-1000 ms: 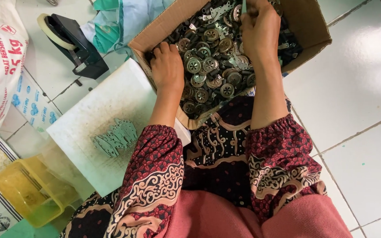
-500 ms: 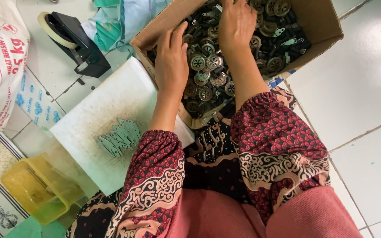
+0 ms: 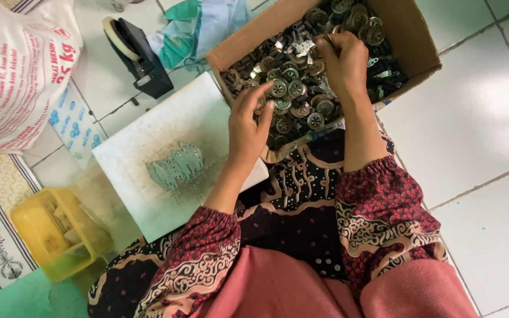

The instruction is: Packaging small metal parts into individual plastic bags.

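A cardboard box lies on the floor in front of me, full of small round metal parts and dark metal bits. My right hand is inside the box with its fingers curled around a small metal piece. My left hand hovers at the box's near left edge, fingers apart, holding nothing I can see. To the left lies a white board with a small pile of flat pale metal plates on it.
A black tape dispenser stands behind the board. A large white printed sack lies at far left. A yellow plastic tub sits at lower left. Blue-green cloth lies beside the box. White floor tiles stretch to the right.
My left hand has drawn back out of the box to its near edge and spread its fingers. My right hand stays in the box, now curled around a small piece.
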